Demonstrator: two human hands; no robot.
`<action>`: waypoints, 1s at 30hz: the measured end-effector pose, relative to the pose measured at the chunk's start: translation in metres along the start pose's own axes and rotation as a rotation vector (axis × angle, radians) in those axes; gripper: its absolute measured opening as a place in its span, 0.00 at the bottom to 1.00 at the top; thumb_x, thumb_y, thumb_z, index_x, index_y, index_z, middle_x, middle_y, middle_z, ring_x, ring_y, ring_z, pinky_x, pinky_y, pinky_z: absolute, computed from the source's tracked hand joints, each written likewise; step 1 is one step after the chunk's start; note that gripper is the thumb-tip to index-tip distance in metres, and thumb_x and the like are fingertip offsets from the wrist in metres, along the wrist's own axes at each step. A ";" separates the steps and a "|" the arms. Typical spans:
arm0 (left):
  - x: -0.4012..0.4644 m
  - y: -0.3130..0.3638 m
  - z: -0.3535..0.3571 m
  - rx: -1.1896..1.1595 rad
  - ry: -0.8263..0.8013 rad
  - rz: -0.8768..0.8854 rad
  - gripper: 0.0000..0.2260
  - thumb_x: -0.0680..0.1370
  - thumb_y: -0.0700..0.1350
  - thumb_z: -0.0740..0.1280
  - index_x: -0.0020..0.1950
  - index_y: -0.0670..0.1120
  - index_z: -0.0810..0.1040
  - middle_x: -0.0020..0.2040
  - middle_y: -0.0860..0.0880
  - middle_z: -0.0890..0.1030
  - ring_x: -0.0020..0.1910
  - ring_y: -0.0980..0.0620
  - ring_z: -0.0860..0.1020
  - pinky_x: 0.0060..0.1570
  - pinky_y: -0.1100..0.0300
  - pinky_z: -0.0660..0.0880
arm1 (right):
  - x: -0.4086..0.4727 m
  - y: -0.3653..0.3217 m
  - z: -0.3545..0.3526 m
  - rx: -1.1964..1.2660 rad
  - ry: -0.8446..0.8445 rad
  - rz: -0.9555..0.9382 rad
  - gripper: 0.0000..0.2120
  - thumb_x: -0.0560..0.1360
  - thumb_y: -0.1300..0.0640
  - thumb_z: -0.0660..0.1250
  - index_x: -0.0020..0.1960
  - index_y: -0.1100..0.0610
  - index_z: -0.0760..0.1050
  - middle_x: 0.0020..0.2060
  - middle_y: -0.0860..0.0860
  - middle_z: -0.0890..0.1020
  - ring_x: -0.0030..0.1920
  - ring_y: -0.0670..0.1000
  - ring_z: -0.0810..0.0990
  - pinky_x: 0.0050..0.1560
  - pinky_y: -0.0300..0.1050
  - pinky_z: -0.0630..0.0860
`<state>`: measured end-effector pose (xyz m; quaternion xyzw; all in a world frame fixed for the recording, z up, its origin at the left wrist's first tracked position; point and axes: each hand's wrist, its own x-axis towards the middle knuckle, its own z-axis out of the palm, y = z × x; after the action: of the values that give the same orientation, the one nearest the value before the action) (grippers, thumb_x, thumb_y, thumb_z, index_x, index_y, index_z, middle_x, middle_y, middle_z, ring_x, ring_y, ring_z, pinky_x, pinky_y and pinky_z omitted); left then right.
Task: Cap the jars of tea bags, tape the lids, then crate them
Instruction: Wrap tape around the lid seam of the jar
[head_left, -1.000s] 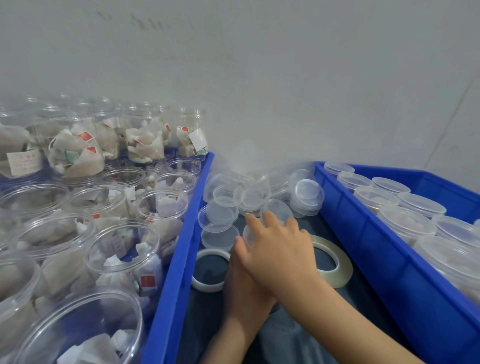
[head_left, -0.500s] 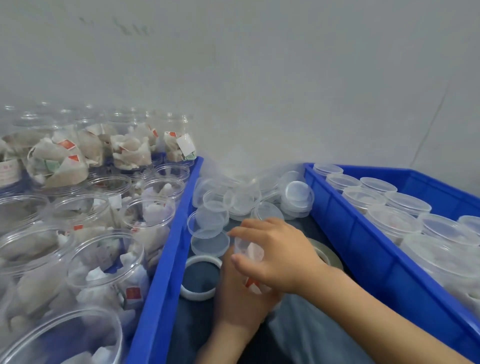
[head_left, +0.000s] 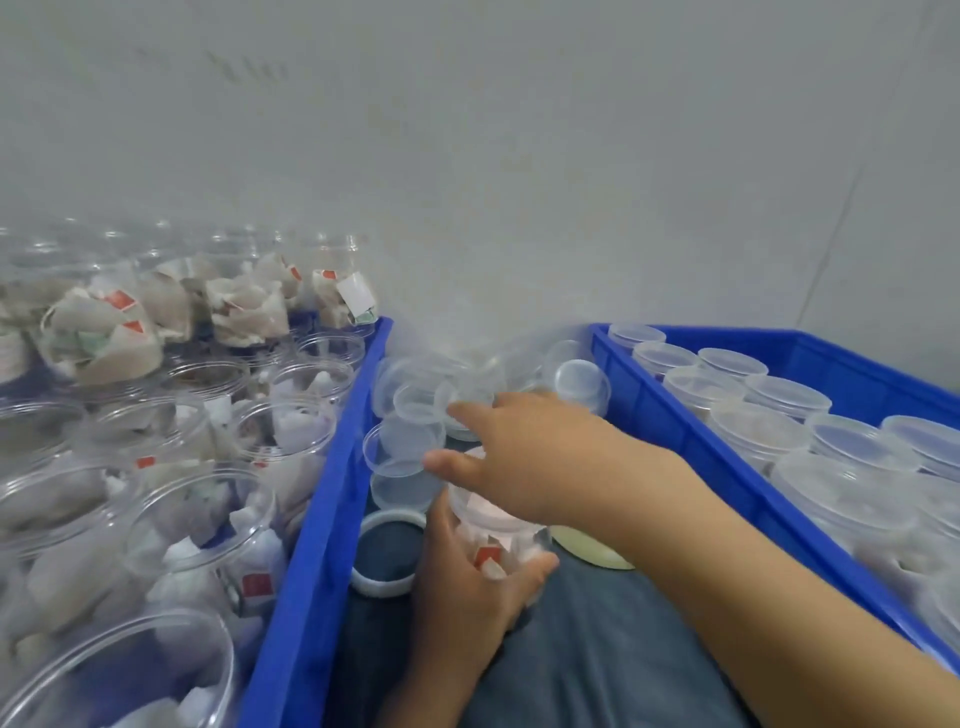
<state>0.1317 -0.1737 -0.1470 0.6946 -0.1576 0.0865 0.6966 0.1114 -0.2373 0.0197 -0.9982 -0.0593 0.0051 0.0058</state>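
We seem to be in a small packing workplace, not a home. At the left of the frame a blue crate (head_left: 311, 519) holds many open jars of tea bags (head_left: 208, 519); at the right another blue crate (head_left: 727, 457) holds capped jars (head_left: 841, 499). Loose lids (head_left: 415, 405) lie in the middle, under a bare grey wall (head_left: 519, 156).

Left crate (head_left: 306, 519) holds open jars of tea bags (head_left: 197, 519), w/ more jars stacked behind at far left. Right crate (head_left: 727, 467) holds capped jars (head_left: 779, 400). Between the 2 crates: loose lids (head_left: 415, 410) piled at the back, tape roll (head_left: 384, 553) nearer, just left of a jar (head_left: 498, 530) held in left hand (head_left: 467, 597). 2nd tape roll (head_left: 587, 548) just right of that jar, partly under right forearm. Right hand (head_left: 524, 457) reaches over the jar toward the lids.
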 end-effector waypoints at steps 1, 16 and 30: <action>0.001 0.001 0.000 0.037 0.027 0.020 0.34 0.56 0.53 0.77 0.58 0.64 0.67 0.49 0.56 0.82 0.44 0.58 0.81 0.40 0.65 0.76 | 0.005 0.006 0.003 0.014 -0.065 -0.073 0.25 0.76 0.33 0.52 0.71 0.38 0.60 0.71 0.51 0.64 0.73 0.56 0.56 0.67 0.62 0.59; -0.003 0.023 -0.010 0.233 0.059 -0.014 0.29 0.56 0.59 0.76 0.54 0.65 0.69 0.46 0.63 0.80 0.42 0.72 0.77 0.37 0.78 0.69 | 0.008 0.025 0.063 1.061 0.542 0.099 0.10 0.77 0.49 0.60 0.55 0.41 0.77 0.47 0.35 0.81 0.52 0.34 0.75 0.56 0.41 0.70; -0.004 0.009 0.000 0.442 0.180 0.000 0.51 0.52 0.46 0.84 0.72 0.42 0.66 0.67 0.39 0.68 0.65 0.42 0.67 0.63 0.53 0.65 | -0.023 0.094 0.152 0.243 0.372 0.285 0.19 0.79 0.43 0.56 0.69 0.44 0.64 0.63 0.42 0.73 0.63 0.44 0.69 0.57 0.39 0.64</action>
<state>0.1251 -0.1734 -0.1393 0.8198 -0.0723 0.1804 0.5387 0.0984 -0.3320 -0.1336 -0.9722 0.0852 -0.1706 0.1356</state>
